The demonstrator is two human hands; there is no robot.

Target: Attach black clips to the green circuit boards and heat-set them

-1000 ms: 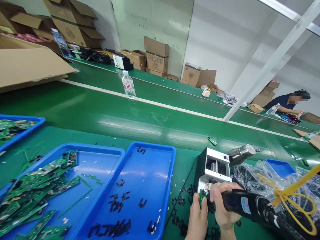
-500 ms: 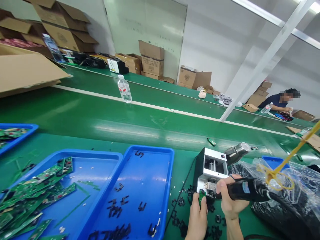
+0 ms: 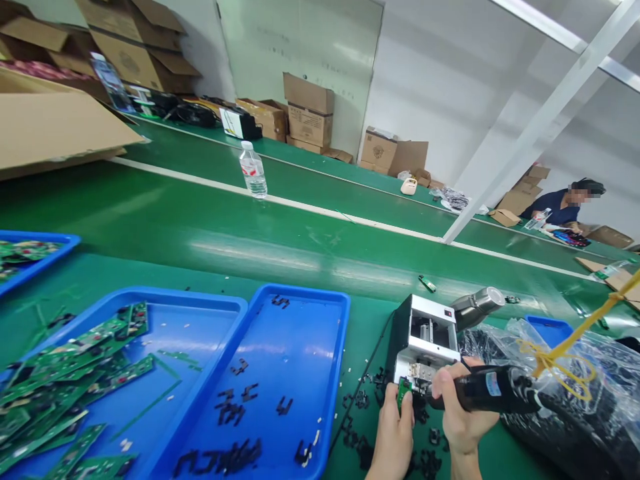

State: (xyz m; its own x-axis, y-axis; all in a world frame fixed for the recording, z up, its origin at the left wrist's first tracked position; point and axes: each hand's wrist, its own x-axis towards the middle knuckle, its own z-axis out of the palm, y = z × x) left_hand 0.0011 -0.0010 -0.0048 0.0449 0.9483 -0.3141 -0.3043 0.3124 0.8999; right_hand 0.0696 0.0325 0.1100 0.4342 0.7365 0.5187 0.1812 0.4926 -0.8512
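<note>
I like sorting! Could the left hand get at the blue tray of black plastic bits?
Probably yes, once it lets go. The left hand is holding a small green circuit board at the metal machine, but the blue tray sits close by. Only a thin black cable lies between.

water bottle (image 3: 253,171) upright on green conveyor belt (image 3: 200,223) | cardboard boxes (image 3: 310,120) by far wall | co-worker (image 3: 560,210) at far right

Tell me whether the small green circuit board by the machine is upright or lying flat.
Upright: the left hand holds the small green circuit board standing on edge, at the lower front of the metal-cased machine.
</note>
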